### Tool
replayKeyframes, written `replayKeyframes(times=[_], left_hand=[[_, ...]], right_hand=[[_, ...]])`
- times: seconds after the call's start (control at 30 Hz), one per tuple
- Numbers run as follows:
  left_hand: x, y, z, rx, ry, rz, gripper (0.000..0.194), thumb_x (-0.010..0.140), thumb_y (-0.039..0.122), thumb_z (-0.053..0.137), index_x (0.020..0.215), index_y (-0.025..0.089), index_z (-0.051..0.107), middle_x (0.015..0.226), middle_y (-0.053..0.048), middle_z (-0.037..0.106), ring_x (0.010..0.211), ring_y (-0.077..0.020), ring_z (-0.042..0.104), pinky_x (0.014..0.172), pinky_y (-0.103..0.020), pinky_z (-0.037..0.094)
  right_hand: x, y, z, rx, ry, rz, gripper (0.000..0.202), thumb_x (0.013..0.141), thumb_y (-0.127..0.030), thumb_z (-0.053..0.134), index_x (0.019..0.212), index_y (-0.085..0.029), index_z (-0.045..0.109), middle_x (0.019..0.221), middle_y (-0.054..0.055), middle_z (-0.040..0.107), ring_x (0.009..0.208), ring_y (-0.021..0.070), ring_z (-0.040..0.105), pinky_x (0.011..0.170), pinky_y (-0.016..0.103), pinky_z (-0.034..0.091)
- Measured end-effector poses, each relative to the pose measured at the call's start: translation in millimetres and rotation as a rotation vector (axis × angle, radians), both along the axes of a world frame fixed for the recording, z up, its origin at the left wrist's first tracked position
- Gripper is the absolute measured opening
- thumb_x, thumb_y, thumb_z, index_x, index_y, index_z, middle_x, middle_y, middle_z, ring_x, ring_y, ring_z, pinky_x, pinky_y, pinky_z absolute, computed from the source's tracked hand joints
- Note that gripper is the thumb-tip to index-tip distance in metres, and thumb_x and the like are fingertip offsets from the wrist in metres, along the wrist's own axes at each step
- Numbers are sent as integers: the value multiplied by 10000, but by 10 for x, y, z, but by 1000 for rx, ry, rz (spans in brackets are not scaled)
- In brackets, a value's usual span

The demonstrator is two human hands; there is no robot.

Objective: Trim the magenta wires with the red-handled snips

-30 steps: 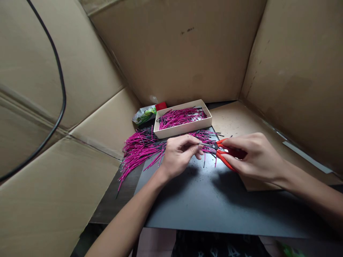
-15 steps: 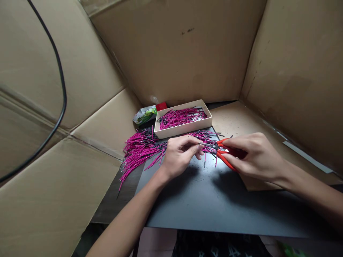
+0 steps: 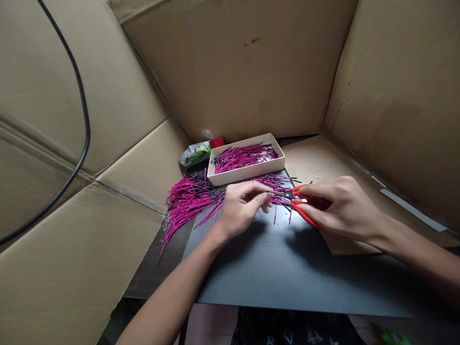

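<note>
My right hand (image 3: 343, 211) is closed around the red handles of a pair of scissors (image 3: 304, 214). Their dark blades point left and meet the fingertips of my left hand (image 3: 239, 206). Thumb and forefinger of that left hand are pinched together at the blade tips. What they hold is mostly hidden; it is too small to make out. Behind and left of my left hand lies a loose heap of thin pink wires with black ends (image 3: 190, 201). More of these wires (image 3: 275, 182) spread out behind the scissors.
A shallow cream box (image 3: 247, 173) stands behind my hands, with many pink wires inside. Beside it lies a green, white and red packet (image 3: 197, 154). Cardboard walls (image 3: 244, 72) surround the dark table mat (image 3: 258, 273). A flat cardboard sheet (image 3: 309, 158) lies at right. A black cable (image 3: 84, 110) hangs at left.
Almost nothing differs. Both hands and the scissors keep the same place, and the whole view has shifted very slightly.
</note>
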State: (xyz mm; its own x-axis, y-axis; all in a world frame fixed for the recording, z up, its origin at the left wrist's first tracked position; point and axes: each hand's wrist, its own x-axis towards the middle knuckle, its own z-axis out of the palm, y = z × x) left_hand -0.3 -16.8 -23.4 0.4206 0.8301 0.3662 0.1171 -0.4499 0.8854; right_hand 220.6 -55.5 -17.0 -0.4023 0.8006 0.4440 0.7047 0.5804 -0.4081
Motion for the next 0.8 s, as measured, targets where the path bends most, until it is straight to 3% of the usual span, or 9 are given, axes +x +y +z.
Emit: replayKeyframes(times=[0.6,0.8], left_hand=[[-26,25,-4,64,69,10,122,851,203,612,813,123,696,671,-44,653,535,-112,609,493,-226,531],[-25,27,-2,95,94,21,132,857,211,607,816,130,703,678,-44,654,538,-111,603,494,-225,524]], right_hand=[[27,18,-2,14,-24,-8,174,841,-294,566,854,-195,709,587,-5,611,490,103,467,498,268,305],[12,4,18,-7,29,-13,155,819,-283,583,827,-197,712,521,-27,540,468,96,412,486,266,284]])
